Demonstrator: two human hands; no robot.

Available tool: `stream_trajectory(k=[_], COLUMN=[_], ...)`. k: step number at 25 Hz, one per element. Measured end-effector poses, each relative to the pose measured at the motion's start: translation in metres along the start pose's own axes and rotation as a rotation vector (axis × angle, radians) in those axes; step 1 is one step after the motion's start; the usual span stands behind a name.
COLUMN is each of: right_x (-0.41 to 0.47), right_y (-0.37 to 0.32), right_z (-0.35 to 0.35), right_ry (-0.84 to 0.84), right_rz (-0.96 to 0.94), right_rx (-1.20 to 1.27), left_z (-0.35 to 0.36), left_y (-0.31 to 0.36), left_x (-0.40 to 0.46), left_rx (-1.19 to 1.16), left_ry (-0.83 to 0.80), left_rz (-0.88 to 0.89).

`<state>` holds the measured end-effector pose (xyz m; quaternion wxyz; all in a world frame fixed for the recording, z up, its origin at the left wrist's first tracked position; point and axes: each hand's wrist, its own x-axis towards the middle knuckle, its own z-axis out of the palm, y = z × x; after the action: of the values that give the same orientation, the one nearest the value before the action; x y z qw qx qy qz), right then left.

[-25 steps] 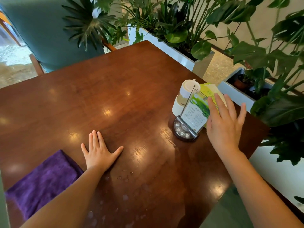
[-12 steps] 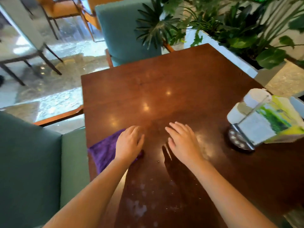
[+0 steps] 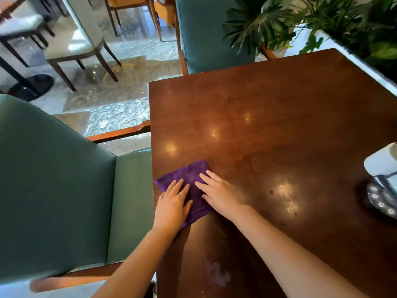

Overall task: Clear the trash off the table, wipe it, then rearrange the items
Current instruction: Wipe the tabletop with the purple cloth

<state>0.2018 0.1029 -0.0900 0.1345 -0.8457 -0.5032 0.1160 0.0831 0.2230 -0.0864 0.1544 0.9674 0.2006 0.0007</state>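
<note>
Currently, status: your two hands lie on the purple cloth [image 3: 189, 179] at the near left part of the table [image 3: 268, 117].
Left hand [image 3: 173, 203]: flat, palm down, fingers spread and extended; it presses the cloth's near left portion and grips nothing.
Right hand [image 3: 219, 192]: flat, palm down, fingers extended toward the cloth's far corner; it covers the cloth's right edge and partly rests on bare wood.
Hands, relation: side by side, close, not touching; a strip of cloth shows between them.
Cloth: folded, lying flat, its left corner at the table's left edge.
Table surface: dark glossy wood with light reflections; small dark specks [image 3: 271, 192] lie to the right of your right hand, and a pale smear [image 3: 217, 274] sits near the close edge between your forearms.
Stand [image 3: 380, 196]: a round metal base with a white container above it, at the right frame edge, well apart from the cloth; cut off, details unclear.
Surroundings: green chair [image 3: 53, 190] just beside the table's left edge; a second green chair [image 3: 202, 31] at the far end; plants [image 3: 343, 20] along the far right side.
</note>
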Motion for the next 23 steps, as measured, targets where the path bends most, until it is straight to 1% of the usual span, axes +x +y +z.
stream_trajectory(k=[2, 3, 6, 7, 9, 10, 11, 13, 16, 20, 22, 23], right_x=[-0.003, -0.006, -0.016, -0.019, -0.022, -0.024, -0.027, -0.035, -0.05, -0.069, -0.076, -0.08], right_y=[-0.001, -0.003, -0.012, -0.013, -0.008, -0.002, 0.005, 0.023, 0.059, 0.117, 0.145, 0.158], right_z=[0.0, 0.0, 0.0, -0.001, -0.003, -0.007, -0.014, -0.038, -0.083, -0.139, -0.148, -0.147], right_ry=[0.041, 0.087, 0.282, 0.286, 0.227, 0.222, 0.257, 0.354, 0.488, 0.589, 0.565, 0.505], right_rz=[0.0, -0.004, 0.011, 0.025, 0.067, 0.092, 0.118, 0.181, 0.252, 0.344, 0.442, 0.519], right_rx=[0.053, 0.065, 0.053, 0.082, 0.188, 0.241, 0.27, 0.278, 0.212, 0.1, 0.066, 0.054], left_z=[0.002, 0.003, 0.001, 0.0, -0.005, -0.008, -0.013, -0.022, -0.036, -0.044, -0.038, -0.03], left_y=[0.0, 0.002, 0.006, 0.007, 0.013, 0.018, 0.025, 0.048, 0.097, 0.165, 0.192, 0.202], left_x=[-0.004, -0.006, -0.009, -0.008, -0.005, -0.001, 0.005, 0.026, 0.07, 0.127, 0.151, 0.161], left_rx=[-0.055, -0.058, -0.032, -0.037, -0.084, -0.102, -0.112, -0.134, -0.197, -0.2, -0.196, -0.162], left_ry=[0.094, 0.131, 0.176, 0.172, 0.149, 0.152, 0.16, 0.163, 0.131, 0.12, 0.091, 0.049], left_rz=[0.038, 0.049, 0.077, 0.083, 0.092, 0.11, 0.143, 0.217, 0.325, 0.526, 0.585, 0.585])
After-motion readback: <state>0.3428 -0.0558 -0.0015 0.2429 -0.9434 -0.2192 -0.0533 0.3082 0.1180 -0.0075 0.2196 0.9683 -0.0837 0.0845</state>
